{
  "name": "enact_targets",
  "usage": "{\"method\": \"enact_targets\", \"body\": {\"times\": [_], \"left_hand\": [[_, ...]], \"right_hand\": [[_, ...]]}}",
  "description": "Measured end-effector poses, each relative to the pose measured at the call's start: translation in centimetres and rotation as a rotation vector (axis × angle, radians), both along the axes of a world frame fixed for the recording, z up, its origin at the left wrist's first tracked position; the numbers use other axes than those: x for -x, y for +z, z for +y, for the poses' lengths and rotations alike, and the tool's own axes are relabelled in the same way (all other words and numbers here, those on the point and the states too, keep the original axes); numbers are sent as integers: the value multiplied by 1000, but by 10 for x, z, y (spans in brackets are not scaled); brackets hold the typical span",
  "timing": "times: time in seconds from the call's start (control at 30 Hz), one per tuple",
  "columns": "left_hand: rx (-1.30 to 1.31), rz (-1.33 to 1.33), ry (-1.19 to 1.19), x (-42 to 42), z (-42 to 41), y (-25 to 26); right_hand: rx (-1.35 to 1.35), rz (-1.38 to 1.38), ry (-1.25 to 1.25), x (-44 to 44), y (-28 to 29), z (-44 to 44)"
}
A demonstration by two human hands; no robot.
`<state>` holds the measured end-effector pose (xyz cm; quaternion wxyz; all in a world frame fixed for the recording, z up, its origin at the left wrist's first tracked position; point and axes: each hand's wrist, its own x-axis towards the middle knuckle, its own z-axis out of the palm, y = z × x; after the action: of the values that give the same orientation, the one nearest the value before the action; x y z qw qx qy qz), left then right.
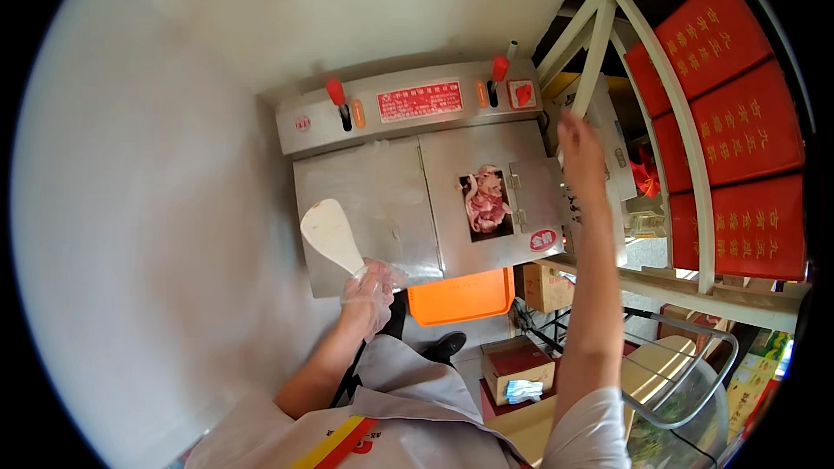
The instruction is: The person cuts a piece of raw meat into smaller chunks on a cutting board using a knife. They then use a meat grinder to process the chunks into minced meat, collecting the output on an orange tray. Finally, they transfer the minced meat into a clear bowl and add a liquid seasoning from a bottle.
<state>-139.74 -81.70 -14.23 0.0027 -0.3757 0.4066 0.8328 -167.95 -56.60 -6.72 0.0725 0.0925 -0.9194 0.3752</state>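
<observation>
My left hand (370, 296), in a clear plastic glove, grips the handle of a white plastic paddle (329, 231), whose blade lies over the left lid of a stainless steel meat-processing machine (365, 189). Raw meat (487, 198) fills the rectangular feed opening on the machine's right side, and the small hinged flap (537, 192) is folded back beside it. My right hand (578, 137) is past the machine's right edge, next to a white frame post; whether it holds anything cannot be made out. Two red-knobbed levers (335, 91) and a red rotary switch (522, 95) are on the back panel.
An orange plastic tray (461, 299) juts out below the machine's front. Walls stand behind and left. On the right, a white metal rack (690, 124) holds red boxes (746, 124). Cardboard boxes (518, 368) and a wire basket (730, 339) are at lower right.
</observation>
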Motion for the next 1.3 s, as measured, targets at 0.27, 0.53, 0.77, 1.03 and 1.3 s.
{"method": "enact_targets", "body": {"times": [0.27,0.53,0.77,1.03,1.3], "left_hand": [[198,-81,8,20,-45,17],[222,-144,8,25,-73,-1],[95,-274,76,48,-57,4],[81,182,-331,89,14,13],[58,60,-557,72,48,-12]], "right_hand": [[-533,-353,-22,149,-82,-24],[-386,89,10,153,-53,-51],[-772,93,331,121,-54,-79],[240,-737,463,-152,-28,-109],[174,-591,-131,-184,-48,-52]]}}
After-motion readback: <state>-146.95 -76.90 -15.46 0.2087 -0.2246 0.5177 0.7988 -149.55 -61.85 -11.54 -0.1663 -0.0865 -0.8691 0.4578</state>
